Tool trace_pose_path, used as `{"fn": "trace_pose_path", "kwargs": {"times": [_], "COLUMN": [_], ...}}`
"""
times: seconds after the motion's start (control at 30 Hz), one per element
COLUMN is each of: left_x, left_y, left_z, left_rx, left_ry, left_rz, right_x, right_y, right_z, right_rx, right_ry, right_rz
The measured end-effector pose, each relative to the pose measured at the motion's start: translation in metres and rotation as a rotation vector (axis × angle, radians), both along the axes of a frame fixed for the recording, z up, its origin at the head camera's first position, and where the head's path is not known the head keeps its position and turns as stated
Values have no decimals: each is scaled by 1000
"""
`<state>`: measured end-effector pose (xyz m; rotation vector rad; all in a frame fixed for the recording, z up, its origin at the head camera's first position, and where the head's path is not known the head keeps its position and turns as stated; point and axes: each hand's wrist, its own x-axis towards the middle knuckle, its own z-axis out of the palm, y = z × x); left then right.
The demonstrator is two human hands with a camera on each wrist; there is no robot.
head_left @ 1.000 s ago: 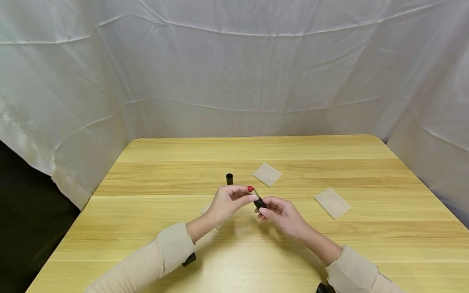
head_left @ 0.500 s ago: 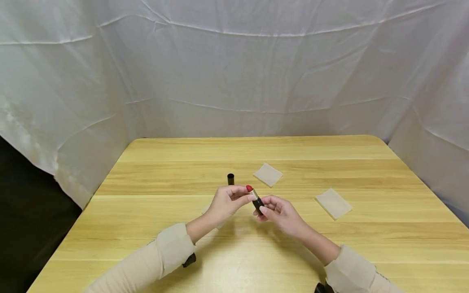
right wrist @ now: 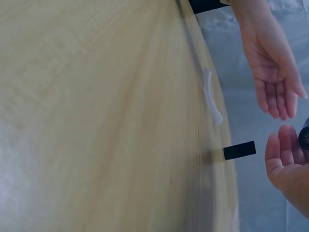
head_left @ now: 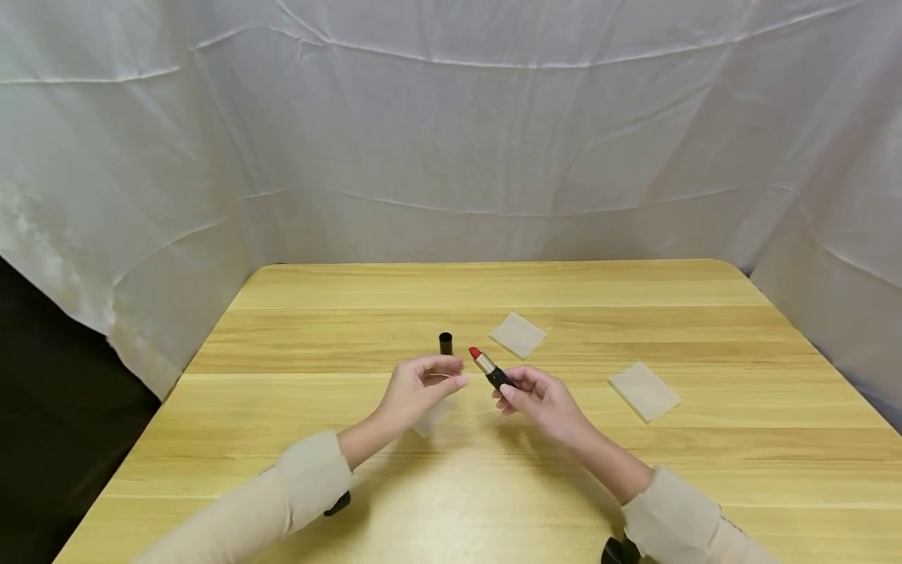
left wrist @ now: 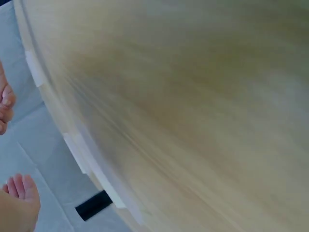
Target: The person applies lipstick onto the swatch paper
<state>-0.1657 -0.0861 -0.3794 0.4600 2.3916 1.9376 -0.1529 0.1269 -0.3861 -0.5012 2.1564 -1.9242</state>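
In the head view my right hand (head_left: 546,403) grips a lipstick (head_left: 497,377) by its black base, tilted to the upper left. Its red bullet and gold collar are exposed. Left of the tip, my left hand (head_left: 416,392) is held in the air with relaxed fingers, thumb apart from the fingertips, nothing between them. Behind it the black lipstick cap (head_left: 445,342) stands upright on the table, its lower part hidden by the fingers. The right wrist view shows the base's dark end (right wrist: 304,138) against the right fingers and the cap (right wrist: 240,150) beside them.
Two pale square sheets lie on the wooden table (head_left: 338,313): a back sheet (head_left: 517,334) and a right-hand sheet (head_left: 644,391). A third sheet (head_left: 428,421) is partly covered by the left hand. White cloth (head_left: 493,141) hangs behind the table and at both sides.
My left hand has let go of the lipstick and moved left, away from it. The right hand still holds the lipstick, now tilted further left with the gold collar uncovered.
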Motion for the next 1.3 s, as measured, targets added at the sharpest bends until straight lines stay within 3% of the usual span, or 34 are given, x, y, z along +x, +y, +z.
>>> {"fn": "trace_pose_path", "kwargs": {"times": [0.3, 0.47, 0.57, 0.7, 0.97, 1.13, 1.3], "left_x": [1, 8, 15, 20, 22, 21, 21], "left_y": [-24, -38, -44, -47, -48, -48, -48], "left_z": [-16, -27, -30, -31, -38, -43, -45], "left_rx": [-105, -270, -390, -449, -563, -640, -651], "left_ry": [186, 225, 230, 213, 75, 92, 84], "left_rz": [156, 178, 169, 147, 77, 74, 75], "right_x": [-3, -3, -3, -3, -3, -4, -6], "right_y": [-1, -3, -4, -4, -3, -5, -8], "right_z": [1, 3, 4, 6, 6, 7, 8], "right_rx": [-104, -127, -113, -111, -146, -138, -144], "right_ry": [-11, -47, -53, -64, -54, -45, -49], "right_rz": [-28, -58, -70, -95, -80, -71, -70]}}
